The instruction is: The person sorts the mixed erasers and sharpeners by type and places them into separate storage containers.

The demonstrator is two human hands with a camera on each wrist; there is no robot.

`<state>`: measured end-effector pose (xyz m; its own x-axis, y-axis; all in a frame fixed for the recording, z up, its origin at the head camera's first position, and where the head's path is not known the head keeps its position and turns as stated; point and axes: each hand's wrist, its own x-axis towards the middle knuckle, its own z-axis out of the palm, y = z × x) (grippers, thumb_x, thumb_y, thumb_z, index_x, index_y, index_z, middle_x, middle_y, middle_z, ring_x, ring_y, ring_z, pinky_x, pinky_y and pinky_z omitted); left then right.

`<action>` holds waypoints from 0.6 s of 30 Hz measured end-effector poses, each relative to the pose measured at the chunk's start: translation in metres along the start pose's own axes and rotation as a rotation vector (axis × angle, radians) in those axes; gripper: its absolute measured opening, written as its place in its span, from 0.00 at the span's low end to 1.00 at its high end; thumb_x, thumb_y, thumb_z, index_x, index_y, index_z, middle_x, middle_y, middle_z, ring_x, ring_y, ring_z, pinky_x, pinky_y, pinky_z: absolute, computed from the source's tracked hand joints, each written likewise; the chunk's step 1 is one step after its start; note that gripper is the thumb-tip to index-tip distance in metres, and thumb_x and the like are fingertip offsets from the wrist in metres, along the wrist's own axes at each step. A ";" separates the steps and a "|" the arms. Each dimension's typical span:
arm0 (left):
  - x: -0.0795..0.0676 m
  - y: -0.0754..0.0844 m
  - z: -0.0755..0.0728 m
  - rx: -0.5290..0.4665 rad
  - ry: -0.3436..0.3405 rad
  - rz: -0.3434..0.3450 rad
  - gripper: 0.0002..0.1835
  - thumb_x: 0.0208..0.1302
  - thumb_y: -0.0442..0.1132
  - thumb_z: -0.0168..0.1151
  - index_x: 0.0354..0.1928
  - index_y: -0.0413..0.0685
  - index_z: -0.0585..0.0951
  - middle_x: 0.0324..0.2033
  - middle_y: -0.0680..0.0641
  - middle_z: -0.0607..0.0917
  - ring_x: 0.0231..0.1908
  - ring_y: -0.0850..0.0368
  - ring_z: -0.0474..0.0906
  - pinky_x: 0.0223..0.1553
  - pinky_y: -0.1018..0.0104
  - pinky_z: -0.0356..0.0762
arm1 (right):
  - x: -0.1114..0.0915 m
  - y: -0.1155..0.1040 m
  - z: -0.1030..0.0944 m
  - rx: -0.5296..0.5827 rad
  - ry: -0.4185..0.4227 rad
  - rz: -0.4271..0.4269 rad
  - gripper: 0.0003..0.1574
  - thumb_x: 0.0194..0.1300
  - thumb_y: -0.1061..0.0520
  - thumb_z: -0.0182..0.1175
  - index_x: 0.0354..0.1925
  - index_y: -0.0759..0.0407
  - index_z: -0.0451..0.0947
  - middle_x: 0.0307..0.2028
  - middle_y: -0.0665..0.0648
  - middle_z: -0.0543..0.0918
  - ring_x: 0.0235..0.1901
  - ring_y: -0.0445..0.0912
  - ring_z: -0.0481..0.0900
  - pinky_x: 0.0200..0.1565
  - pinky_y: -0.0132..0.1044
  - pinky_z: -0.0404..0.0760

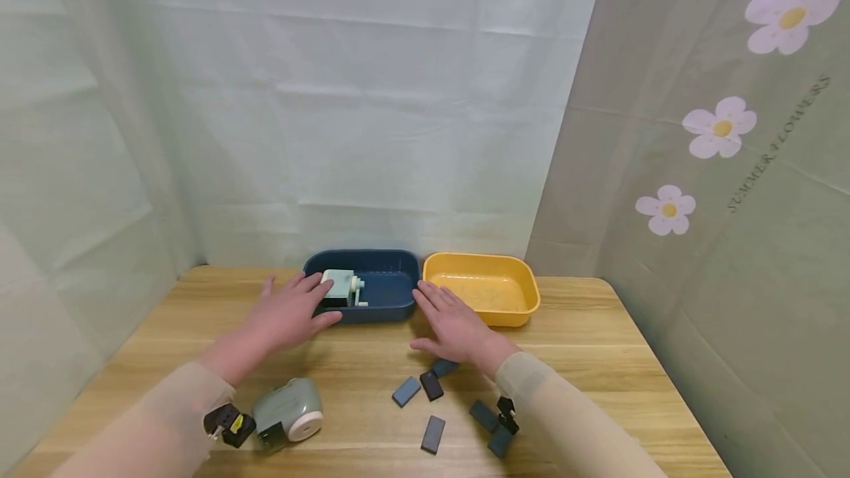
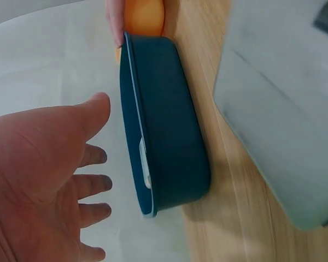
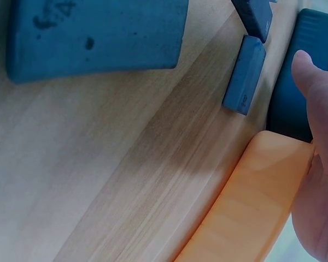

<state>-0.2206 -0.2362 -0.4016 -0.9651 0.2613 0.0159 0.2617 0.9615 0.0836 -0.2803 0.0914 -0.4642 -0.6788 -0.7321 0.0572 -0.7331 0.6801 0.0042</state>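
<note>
A dark blue bin (image 1: 388, 312) stands at the back of the table, and a pale blue pencil sharpener with a crank (image 1: 340, 285) sits in its left part. My left hand (image 1: 290, 313) hovers at the bin's left front, fingers spread; the left wrist view shows this hand (image 2: 49, 174) apart from the bin's wall (image 2: 167, 120). My right hand (image 1: 454, 324) reaches to where the blue bin meets a yellow bin (image 1: 498, 319), its fingers straight and holding nothing. In the right wrist view, that hand (image 3: 322, 125) is by the rims; contact is unclear.
On the table near my left forearm stands a grey-green device (image 1: 288, 408) with a round white part, possibly another sharpener. Several small dark blocks (image 1: 433, 434) lie loose in the middle and beneath my right forearm. Curtains (image 1: 398, 131) hang behind and beside the table.
</note>
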 end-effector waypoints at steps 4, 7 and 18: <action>-0.010 -0.002 -0.002 0.029 0.037 0.035 0.40 0.78 0.63 0.65 0.80 0.44 0.75 0.78 0.33 0.73 0.78 0.26 0.64 0.71 0.13 0.51 | 0.000 0.001 0.001 -0.001 -0.006 0.007 0.62 0.80 0.27 0.60 0.88 0.64 0.50 0.88 0.66 0.52 0.87 0.55 0.49 0.85 0.51 0.48; -0.017 -0.004 -0.004 0.071 0.053 0.091 0.39 0.75 0.62 0.70 0.78 0.47 0.78 0.76 0.35 0.76 0.77 0.27 0.66 0.71 0.13 0.54 | -0.001 0.001 0.001 0.003 -0.008 0.011 0.62 0.80 0.27 0.60 0.89 0.63 0.50 0.88 0.66 0.51 0.87 0.55 0.48 0.85 0.51 0.48; -0.042 -0.011 -0.011 0.042 0.052 0.229 0.43 0.68 0.66 0.74 0.79 0.53 0.78 0.78 0.37 0.74 0.77 0.27 0.66 0.72 0.14 0.52 | -0.001 0.001 0.001 0.003 -0.012 0.011 0.63 0.80 0.27 0.60 0.89 0.63 0.50 0.88 0.65 0.51 0.87 0.55 0.48 0.85 0.51 0.47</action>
<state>-0.1834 -0.2588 -0.3922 -0.8795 0.4689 0.0815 0.4725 0.8808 0.0308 -0.2808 0.0929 -0.4655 -0.6875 -0.7248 0.0453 -0.7255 0.6882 0.0007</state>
